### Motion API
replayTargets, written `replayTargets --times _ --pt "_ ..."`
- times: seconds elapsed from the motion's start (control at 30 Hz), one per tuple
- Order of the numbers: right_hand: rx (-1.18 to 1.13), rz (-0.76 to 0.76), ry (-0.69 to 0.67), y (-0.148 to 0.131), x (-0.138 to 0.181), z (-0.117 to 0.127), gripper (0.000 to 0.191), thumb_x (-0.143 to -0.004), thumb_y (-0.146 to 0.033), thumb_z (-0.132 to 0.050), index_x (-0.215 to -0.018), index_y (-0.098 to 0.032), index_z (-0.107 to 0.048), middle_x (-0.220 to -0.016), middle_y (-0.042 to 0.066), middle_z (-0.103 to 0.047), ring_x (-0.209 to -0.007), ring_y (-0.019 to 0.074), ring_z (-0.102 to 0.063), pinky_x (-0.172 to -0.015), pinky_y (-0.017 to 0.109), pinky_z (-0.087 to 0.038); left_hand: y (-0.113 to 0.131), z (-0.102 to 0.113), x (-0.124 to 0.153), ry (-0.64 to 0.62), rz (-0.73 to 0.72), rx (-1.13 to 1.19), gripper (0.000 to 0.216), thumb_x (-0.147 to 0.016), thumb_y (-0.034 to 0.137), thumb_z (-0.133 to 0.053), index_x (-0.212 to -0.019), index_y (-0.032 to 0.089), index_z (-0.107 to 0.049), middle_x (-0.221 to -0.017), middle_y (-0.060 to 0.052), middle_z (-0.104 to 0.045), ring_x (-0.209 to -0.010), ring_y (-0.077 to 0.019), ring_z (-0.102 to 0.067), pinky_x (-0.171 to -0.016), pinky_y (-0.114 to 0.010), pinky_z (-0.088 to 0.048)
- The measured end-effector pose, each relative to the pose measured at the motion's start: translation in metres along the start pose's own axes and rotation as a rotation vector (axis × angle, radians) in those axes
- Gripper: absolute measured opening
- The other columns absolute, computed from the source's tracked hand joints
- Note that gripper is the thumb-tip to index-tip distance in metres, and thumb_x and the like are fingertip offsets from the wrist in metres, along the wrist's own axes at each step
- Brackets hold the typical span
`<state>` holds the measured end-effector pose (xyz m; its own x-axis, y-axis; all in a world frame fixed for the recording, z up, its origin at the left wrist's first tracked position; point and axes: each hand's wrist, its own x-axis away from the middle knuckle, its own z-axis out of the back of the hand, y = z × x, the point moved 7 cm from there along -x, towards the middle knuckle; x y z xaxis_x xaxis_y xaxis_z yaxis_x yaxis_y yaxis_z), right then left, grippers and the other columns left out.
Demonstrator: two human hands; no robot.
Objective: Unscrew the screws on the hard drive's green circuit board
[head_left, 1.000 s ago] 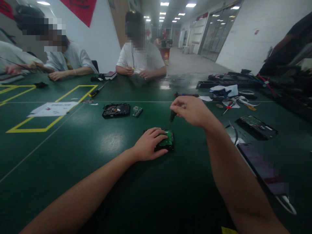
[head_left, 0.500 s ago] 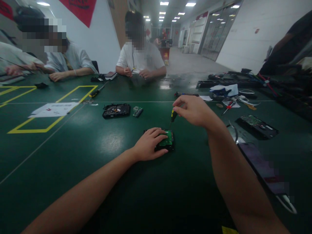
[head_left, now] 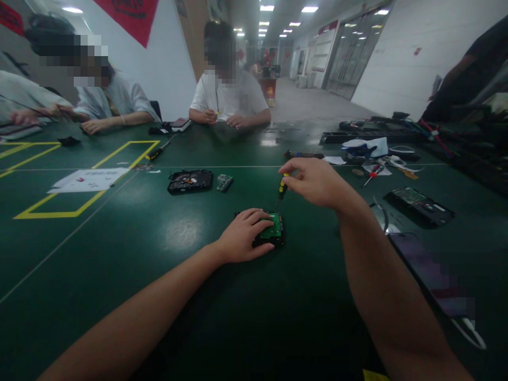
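Note:
A hard drive (head_left: 280, 236) lies on the green table with its green circuit board (head_left: 274, 227) facing up. My left hand (head_left: 246, 233) holds it down, the thumb along the near side and the fingers across the board, hiding much of its left part. Between the thumb and fingers of my right hand (head_left: 307, 179) is a yellow and black screwdriver (head_left: 282, 188). It stands nearly upright, its thin shaft pointing down at the drive's far right corner. Whether the tip sits in a screw is too small to tell.
Beyond my left hand lie an opened hard drive (head_left: 189, 181) and a small circuit board (head_left: 225, 182). Another drive (head_left: 419, 206) and a phone (head_left: 426, 270) are at the right, near tools and cables. Another screwdriver (head_left: 155, 152) lies far left. A person (head_left: 234, 92) sits opposite.
My right fingers have shifted slightly on the screwdriver handle, and more of its yellow shows. My left hand and the hard drive stay in place.

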<state>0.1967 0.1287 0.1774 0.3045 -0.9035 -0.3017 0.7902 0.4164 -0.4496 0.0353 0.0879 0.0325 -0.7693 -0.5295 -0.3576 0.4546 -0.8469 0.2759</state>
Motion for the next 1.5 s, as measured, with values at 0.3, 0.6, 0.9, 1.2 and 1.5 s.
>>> replayTargets --times 0.3,0.6,0.9,1.2,1.5 --pt "-0.03 0.007 -0.023 0.0047 -0.0009 -0.0024 0.018 -0.094 -0.029 -0.063 -0.102 -0.02 -0.076 -0.097 0.008 -0.078 -0.081 0.0215 -0.071 -0.075 0.033 -0.052 0.0006 0.0004 0.0 0.003 -0.004 -0.004 0.058 -0.092 0.055 -0.066 -0.14 0.023 -0.057 -0.142 -0.011 -0.06 -0.138 -0.0349 -0.049 -0.116 -0.056 -0.042" --pt "0.035 -0.023 0.025 0.0062 -0.0017 0.0003 0.018 -0.09 -0.024 -0.064 -0.103 -0.017 -0.076 -0.098 0.01 -0.078 -0.082 0.0229 -0.071 -0.077 0.036 -0.052 0.0005 -0.0002 0.0002 0.006 -0.008 -0.004 0.058 -0.092 0.057 -0.065 -0.139 0.024 -0.058 -0.142 -0.011 -0.059 -0.138 -0.0358 -0.049 -0.116 -0.057 -0.042" --pt "-0.044 0.004 -0.006 0.0025 0.0001 -0.0016 0.018 -0.093 -0.029 -0.063 -0.1 -0.019 -0.076 -0.098 0.009 -0.078 -0.083 0.0222 -0.071 -0.077 0.035 -0.052 0.0003 -0.0001 0.0002 0.003 0.001 0.001 0.058 -0.092 0.057 -0.065 -0.14 0.024 -0.057 -0.142 -0.011 -0.059 -0.138 -0.0355 -0.049 -0.115 -0.057 -0.042" --pt "0.029 -0.051 0.046 0.0066 -0.0016 0.0003 0.026 -0.084 -0.025 -0.065 -0.107 -0.015 -0.074 -0.099 0.011 -0.077 -0.087 0.0248 -0.07 -0.078 0.036 -0.052 0.0003 0.0003 0.0004 0.002 0.0 0.011 0.058 -0.092 0.056 -0.065 -0.14 0.024 -0.056 -0.142 -0.011 -0.059 -0.139 -0.0352 -0.049 -0.115 -0.057 -0.042" --pt "0.058 -0.022 0.005 -0.0017 -0.0004 0.0015 0.024 -0.083 -0.021 -0.062 -0.102 -0.018 -0.078 -0.092 0.008 -0.077 -0.083 0.0238 -0.068 -0.075 0.035 -0.049 -0.001 -0.0005 0.0006 -0.006 0.011 0.016 0.058 -0.092 0.055 -0.066 -0.141 0.026 -0.056 -0.143 -0.011 -0.059 -0.139 -0.0361 -0.048 -0.115 -0.059 -0.042"
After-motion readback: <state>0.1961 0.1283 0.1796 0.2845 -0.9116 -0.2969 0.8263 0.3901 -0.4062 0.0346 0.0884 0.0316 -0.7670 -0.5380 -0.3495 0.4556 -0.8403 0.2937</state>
